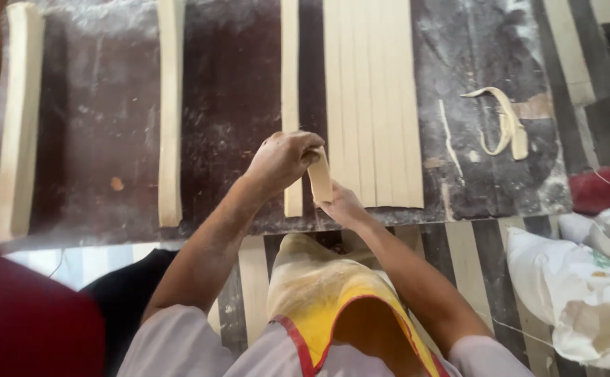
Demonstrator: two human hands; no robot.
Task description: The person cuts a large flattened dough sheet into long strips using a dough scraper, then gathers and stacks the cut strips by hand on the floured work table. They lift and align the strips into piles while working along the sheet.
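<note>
While the head camera looks straight down, the left hand (282, 159) and the right hand (342, 204) meet over the near edge of a dark, flour-dusted table (232, 84). Between them stands a short dough strip (320, 176), pale and tilted a little. The left fingers are curled shut over its top end, and the right hand holds it from below; the right fingertips are hidden behind the strip and the palm, so how they close cannot be made out.

Just beyond the hands, toward the middle of the table, lies a sheet of cut strips (371, 98), side by side and touching, running from the near edge to the far edge, where the frame cuts them off. One single strip (290, 70) lies just left of the sheet, its near end partly covered by the left hand. Another long strip (170, 112) lies well apart farther left, and a broader one (19, 119) lies along the left edge, blurred. Near the right edge sits a looped dough scrap (504, 122) with a thin sliver beside it.

Below the table's near edge shows a yellow apron (333, 293) trimmed in red. White sacks (584, 293) fill the lower right, cut off. A red blur in the lower left corner is too soft to identify.
</note>
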